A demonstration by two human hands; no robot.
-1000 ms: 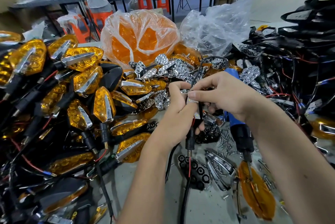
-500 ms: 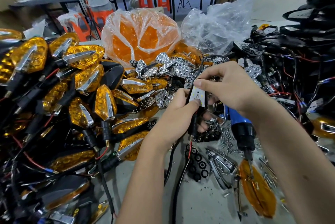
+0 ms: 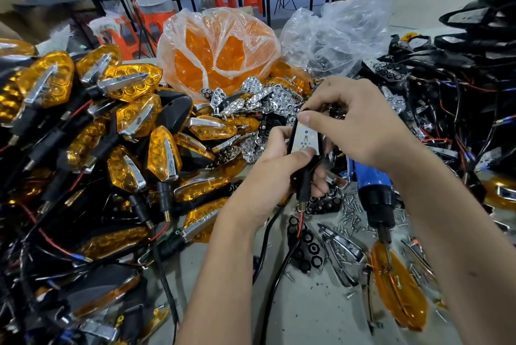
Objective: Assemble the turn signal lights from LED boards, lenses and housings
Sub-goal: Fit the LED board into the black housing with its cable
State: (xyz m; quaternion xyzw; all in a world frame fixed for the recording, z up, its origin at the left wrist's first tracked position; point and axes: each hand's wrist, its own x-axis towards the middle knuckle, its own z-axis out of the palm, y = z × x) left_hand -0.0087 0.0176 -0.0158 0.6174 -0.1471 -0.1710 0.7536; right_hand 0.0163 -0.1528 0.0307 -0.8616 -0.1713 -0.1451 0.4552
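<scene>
Above the tabletop point(image 3: 312, 314), both hands are now holding the LED board point(image 3: 305, 141) more upright than before, left hand point(image 3: 276, 166) gripping its black housing point(image 3: 305, 174), right hand point(image 3: 360, 127) pinching its top.

Bright even light, blurred warped edges

Amber honeycomb-patterned lenses point(image 3: 134, 85), white LED board point(image 3: 305, 139), blue screwdriver point(image 3: 372, 181)

We now see the LED board point(image 3: 305, 141) face-up, uncovered, our right hand point(image 3: 360, 124) lifted off to its top end.
</scene>
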